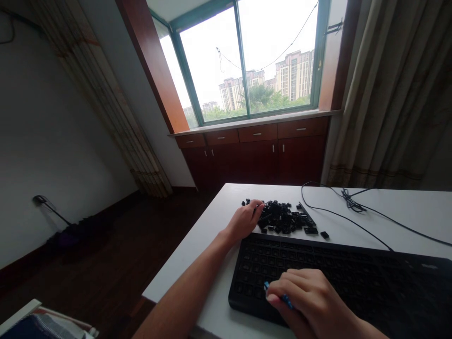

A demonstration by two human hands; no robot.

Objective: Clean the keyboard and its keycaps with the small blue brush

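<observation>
A black keyboard [346,278] lies on the white table [388,212], its keycaps removed. Behind it sits a pile of loose black keycaps [286,219]. My left hand [243,220] reaches to the pile's left edge, fingers curled onto the keycaps; whether it holds one is hidden. My right hand [310,301] rests over the keyboard's near left part, closed around a small blue tool [278,293] whose tip points at the key bed.
A black cable [353,207] loops across the table behind the keyboard. One stray keycap [324,234] lies right of the pile. Beyond the table are a wooden cabinet [257,150] under the window, curtains on both sides, and dark floor to the left.
</observation>
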